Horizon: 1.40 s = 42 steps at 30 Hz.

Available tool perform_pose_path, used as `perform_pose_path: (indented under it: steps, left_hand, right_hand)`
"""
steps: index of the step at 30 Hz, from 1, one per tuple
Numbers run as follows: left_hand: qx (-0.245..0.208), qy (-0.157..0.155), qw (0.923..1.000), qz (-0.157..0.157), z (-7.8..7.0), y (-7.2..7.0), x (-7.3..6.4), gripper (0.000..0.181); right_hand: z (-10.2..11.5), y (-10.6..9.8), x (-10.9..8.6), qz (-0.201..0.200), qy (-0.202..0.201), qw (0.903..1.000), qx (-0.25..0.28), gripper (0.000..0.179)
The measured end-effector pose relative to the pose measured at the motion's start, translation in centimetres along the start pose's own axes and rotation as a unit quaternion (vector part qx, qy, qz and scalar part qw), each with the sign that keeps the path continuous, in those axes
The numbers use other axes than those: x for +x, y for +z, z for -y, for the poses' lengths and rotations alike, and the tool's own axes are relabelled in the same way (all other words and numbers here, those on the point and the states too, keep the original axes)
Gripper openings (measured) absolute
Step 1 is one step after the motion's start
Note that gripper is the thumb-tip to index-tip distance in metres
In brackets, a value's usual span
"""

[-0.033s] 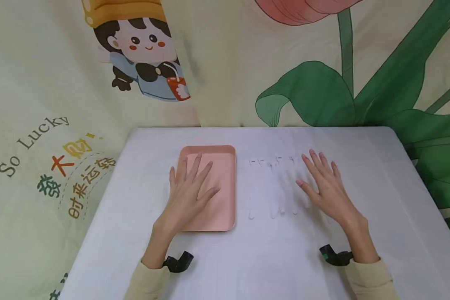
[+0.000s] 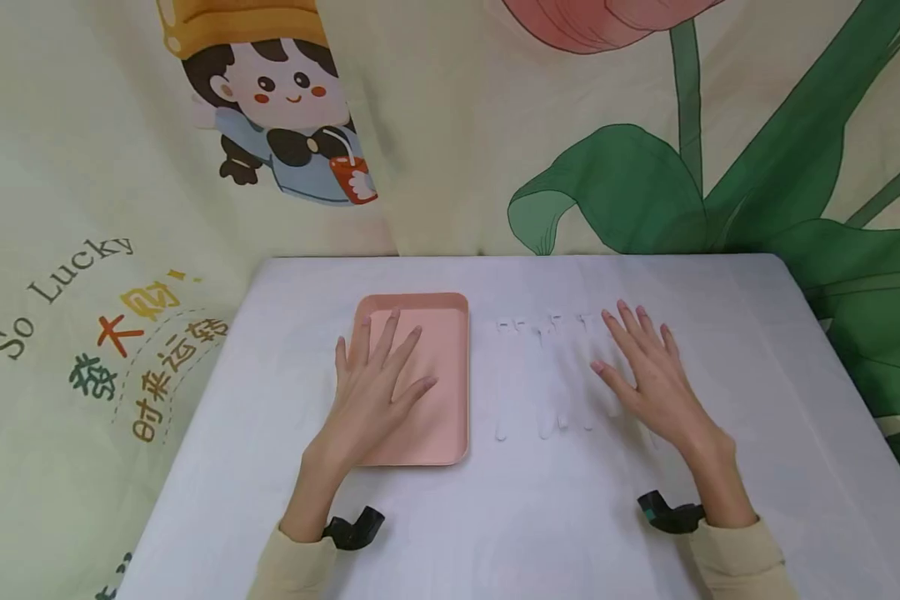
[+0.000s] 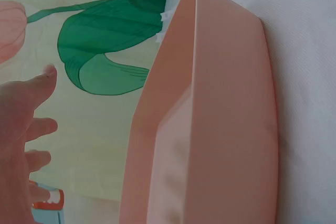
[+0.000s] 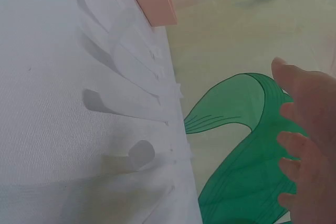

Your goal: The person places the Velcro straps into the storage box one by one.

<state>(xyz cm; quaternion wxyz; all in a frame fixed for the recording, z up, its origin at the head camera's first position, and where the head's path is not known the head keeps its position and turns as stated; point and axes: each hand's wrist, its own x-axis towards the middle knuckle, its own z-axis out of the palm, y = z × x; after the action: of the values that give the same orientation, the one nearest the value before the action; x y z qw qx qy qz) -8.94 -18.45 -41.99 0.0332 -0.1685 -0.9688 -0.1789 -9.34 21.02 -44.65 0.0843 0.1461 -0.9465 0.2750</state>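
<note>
While the left fingers (image 2: 404, 351) and right fingers (image 2: 624, 335) spread empty, a careless sweep might tangle the clear strips (image 4: 94, 100) between them.

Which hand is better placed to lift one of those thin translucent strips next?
Likely the right hand: it hovers close to the thin translucent strips, fingers spread and empty. The left hand is farther off, over the pink rectangular tray.

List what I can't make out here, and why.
Head: left edge of pink tray, partly behind left hand.
Head: outlines of translucent strips, too faint on white tabletop.
Left wrist: one tray end, cut by the bottom border.
Right wrist: rest of the right hand, past the right border.
</note>
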Motion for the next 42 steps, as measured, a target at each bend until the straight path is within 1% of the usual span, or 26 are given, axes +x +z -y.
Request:
perform_pose_path:
  steps: [3,5,7,9,11,12,13,15,17,20,23,26,30,32,33,37,42]
  left_hand:
    - [-0.006,-0.009,0.9999,-0.006,0.3,-0.2,-0.3,0.071]
    - [-0.011,-0.028,0.9994,-0.014,0.8,-0.3,-0.9,0.071]
    - [-0.018,-0.060,0.9978,-0.020,1.3,-0.4,-1.7,0.071]
    - [-0.026,-0.104,0.9940,-0.023,1.9,-0.3,-2.5,0.072]
    - [-0.035,-0.152,0.9876,-0.019,2.4,-0.3,-3.4,0.072]
    - [-0.041,-0.171,0.9843,-0.017,2.6,-0.2,-3.7,0.073]
    - [-0.048,-0.188,0.9809,-0.015,2.9,-0.1,-3.9,0.073]
    - [-0.069,-0.210,0.9752,-0.015,3.3,0.2,-4.0,0.071]
    - [-0.088,-0.216,0.9721,-0.022,3.6,0.5,-3.8,0.067]
    - [-0.111,-0.220,0.9680,-0.045,4.1,1.2,-3.3,0.055]
    - [-0.119,-0.225,0.9642,-0.075,4.6,1.8,-2.8,0.043]
    - [-0.126,-0.238,0.9582,-0.095,5.1,2.1,-2.6,0.037]
    - [-0.142,-0.268,0.9476,-0.101,5.4,2.3,-2.8,0.034]
    - [-0.146,-0.279,0.9439,-0.100,5.4,2.3,-3.0,0.033]
    - [-0.147,-0.281,0.9432,-0.099,5.4,2.2,-3.1,0.033]
    - [-0.142,-0.277,0.9451,-0.100,5.5,2.4,-2.9,0.032]
    - [-0.145,-0.262,0.9485,-0.103,5.4,2.8,-2.3,0.031]
  right_hand:
    - [0.3,-0.1,0.1,-0.002,0.001,1.0000,0.008,0.077]
    - [0.6,-0.1,0.2,-0.003,0.003,0.9998,0.018,0.073]
    - [0.8,0.0,0.3,-0.005,0.000,0.9997,0.025,0.070]
    - [0.9,0.2,0.3,-0.005,0.003,0.9996,0.029,0.066]
    - [1.1,0.3,0.1,0.001,0.005,0.9994,0.033,0.064]
    - [1.1,0.4,0.1,0.003,0.007,0.9994,0.034,0.063]
    - [1.1,0.5,0.1,0.004,0.010,0.9993,0.035,0.062]
    - [1.1,0.6,0.1,0.002,0.011,0.9993,0.036,0.060]
    - [0.9,0.7,0.1,-0.001,0.011,0.9992,0.038,0.060]
    - [0.7,0.7,0.4,-0.001,0.009,0.9987,0.051,0.059]
    - [0.5,0.8,0.8,0.008,0.010,0.9979,0.064,0.058]
    - [0.5,1.0,1.5,0.013,0.016,0.9970,0.074,0.058]
    - [0.7,1.3,2.6,0.021,0.027,0.9945,0.099,0.056]
    - [0.8,1.6,3.4,0.031,0.033,0.9918,0.119,0.055]
    - [0.8,1.7,3.8,0.038,0.037,0.9902,0.130,0.054]
    - [0.5,2.5,5.8,0.062,0.054,0.9822,0.168,0.048]
    - [-0.4,3.3,7.9,0.072,0.097,0.9710,0.207,0.041]
